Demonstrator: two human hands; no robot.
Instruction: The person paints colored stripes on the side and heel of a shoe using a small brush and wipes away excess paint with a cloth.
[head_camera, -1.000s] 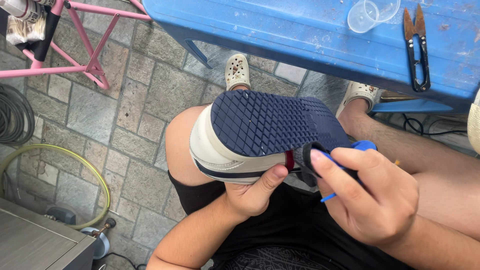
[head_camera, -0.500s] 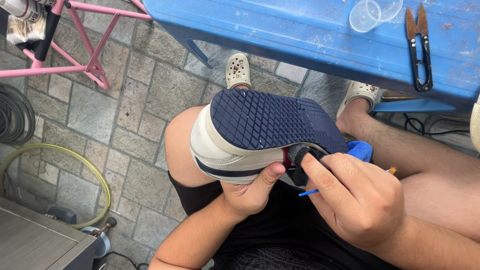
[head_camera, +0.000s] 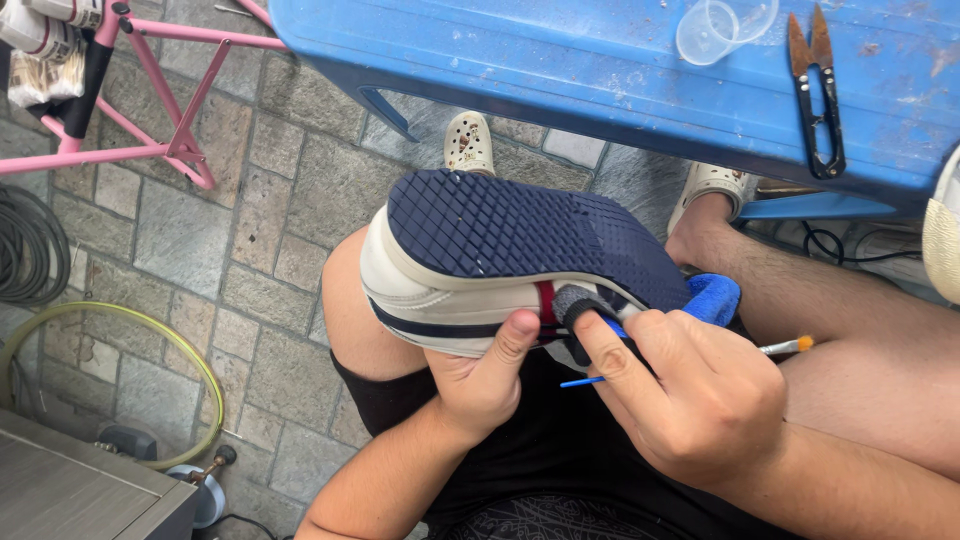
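Note:
A white sneaker (head_camera: 440, 290) with a navy-blue waffle sole (head_camera: 520, 235) lies sole-up across my lap. My left hand (head_camera: 485, 375) grips it from below, thumb pressed on the white side wall beside a red stripe. My right hand (head_camera: 690, 395) presses a blue cloth (head_camera: 712, 297) against the sole edge, forefinger wrapped in the cloth's dark part. The same hand also holds a thin blue-handled brush (head_camera: 785, 347) with an orange tip, pointing right.
A blue table (head_camera: 600, 70) stands ahead, carrying a clear plastic cup (head_camera: 715, 28) and rusty thread snips (head_camera: 818, 95). A pink metal frame (head_camera: 150, 90) stands at upper left. A yellow-green hose (head_camera: 110, 380) loops on the stone-tile floor. My feet wear white clogs (head_camera: 468, 142).
My right hand has slid left along the sole edge with the cloth. The sneaker has tilted slightly, and the left thumb keeps its hold.

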